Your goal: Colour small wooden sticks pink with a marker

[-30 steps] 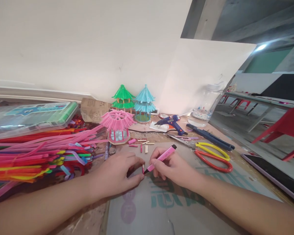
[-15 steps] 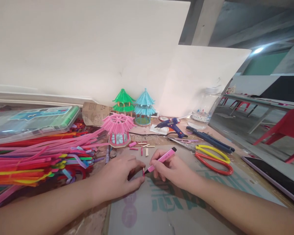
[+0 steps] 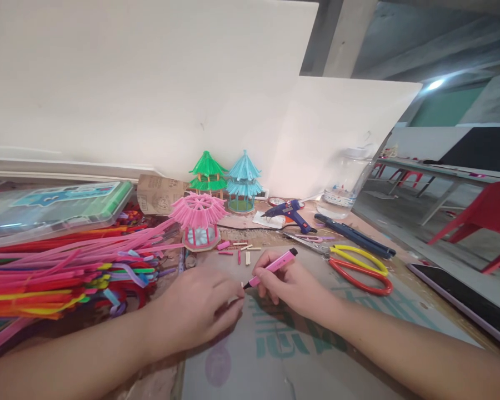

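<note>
My right hand (image 3: 289,286) gripped a pink marker (image 3: 270,268); my left hand (image 3: 200,308) pinched something hidden. Scissors (image 3: 358,266) lay right of centre, straws (image 3: 66,266) filled the left.

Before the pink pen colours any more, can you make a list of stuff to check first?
1. Pen gripped: ok. The right hand holds the pink marker, tip pointing down and left.
2. Small piece held steady: cannot tell. The left hand has its fingertips at the marker tip and hides whatever is under them.
3. Something under the work: ok. Both hands rest on the cardboard sheet.
4. More little sticks nearby: ok. The cut sticks lie just beyond the hands.
5. Sharp things away from the hands: ok. The scissors lie to the right, apart from the hands.
6. Hot glue gun away from the hands: ok. It lies at the back.
</note>
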{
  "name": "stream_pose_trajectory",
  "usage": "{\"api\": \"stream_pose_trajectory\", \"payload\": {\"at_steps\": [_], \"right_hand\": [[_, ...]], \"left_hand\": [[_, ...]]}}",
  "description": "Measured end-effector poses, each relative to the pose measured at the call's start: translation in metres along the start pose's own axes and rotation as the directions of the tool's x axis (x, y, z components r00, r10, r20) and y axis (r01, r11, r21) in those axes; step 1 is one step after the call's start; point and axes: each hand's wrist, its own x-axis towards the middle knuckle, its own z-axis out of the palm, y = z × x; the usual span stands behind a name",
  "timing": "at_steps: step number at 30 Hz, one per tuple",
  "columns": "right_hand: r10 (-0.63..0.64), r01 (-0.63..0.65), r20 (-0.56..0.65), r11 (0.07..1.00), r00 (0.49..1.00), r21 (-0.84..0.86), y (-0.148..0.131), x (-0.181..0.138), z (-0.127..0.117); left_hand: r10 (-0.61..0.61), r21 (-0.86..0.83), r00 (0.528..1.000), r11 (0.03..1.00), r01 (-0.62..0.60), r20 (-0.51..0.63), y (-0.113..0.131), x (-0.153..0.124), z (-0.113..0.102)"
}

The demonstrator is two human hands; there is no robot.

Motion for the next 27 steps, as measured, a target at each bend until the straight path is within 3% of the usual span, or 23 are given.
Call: {"api": "stream_pose_trajectory", "payload": {"at_steps": [2, 8, 27], "right_hand": [[0.002, -0.002, 0.003, 1.000, 1.000, -0.005, 0.0007, 0.0003, 0.0001], [0.001, -0.001, 0.012, 1.000, 1.000, -0.001, 0.0027, 0.0017, -0.0010], [-0.023, 0.023, 0.006, 1.000, 1.000, -0.010, 0.0041, 0.0027, -0.0009]], "left_hand": [[0.101, 0.071, 0.995, 0.992, -0.100, -0.014, 0.0013, -0.0016, 0.0011], [0.161, 0.130, 0.987, 0.979, -0.160, 0.006, -0.0001, -0.0002, 0.0046], [0.155, 0.086, 0.988, 0.984, -0.154, -0.005, -0.0026, -0.0014, 0.0046]]}}
